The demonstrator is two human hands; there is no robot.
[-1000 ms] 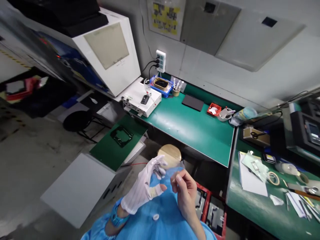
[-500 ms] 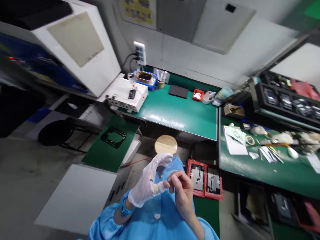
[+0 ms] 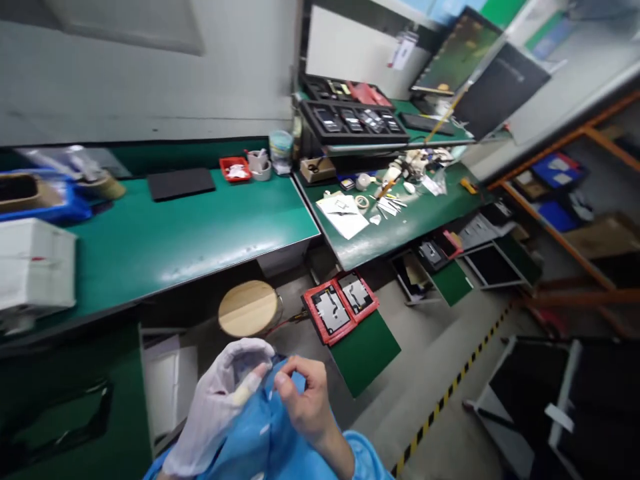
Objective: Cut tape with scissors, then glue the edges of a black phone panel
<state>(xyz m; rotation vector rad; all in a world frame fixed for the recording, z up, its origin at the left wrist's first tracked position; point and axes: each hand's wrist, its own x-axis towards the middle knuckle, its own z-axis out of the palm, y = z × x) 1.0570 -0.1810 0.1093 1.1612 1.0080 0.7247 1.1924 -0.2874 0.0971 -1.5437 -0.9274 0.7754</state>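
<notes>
A: What's the person's left hand [image 3: 217, 393] up to?

B: White glove on it, half curled, thumb nr the fingertips. Can't tell if it's gripping anything; the inside is mostly hidden.

A: And the right hand [image 3: 305, 397]?

B: Bare. Thumb & forefinger drawn together in a pinch, other fingers folded, just beside the gloved thumb. There's a pale speck [image 3: 271, 395] right by the pinch, too small to ID. Can't tell if it's held.

A: Where are both, approx?

B: In front of the blue smock [image 3: 287, 443], bottom ctr of the view. The round wooden stool [image 3: 247, 308] is nr, just beyond the gloved one.

A: What's off to the R?

B: Two red trays [image 3: 345, 331] side by side, each w/ a grey-and-black panel in it, on the far end of a dk green board [image 3: 367, 360]. Both well apart from the fingers.

A: Benches?

B: Green workbench [image 3: 240, 227] ahead, w/ a flat black slab [image 3: 181, 184] nr the back & a small red dish of white bits [image 3: 235, 161] R of it. Second bench [image 3: 423, 217] further R: white paper [image 3: 356, 227], misc. tools. Monitor [image 3: 457, 53] on the upper level behind.
</notes>
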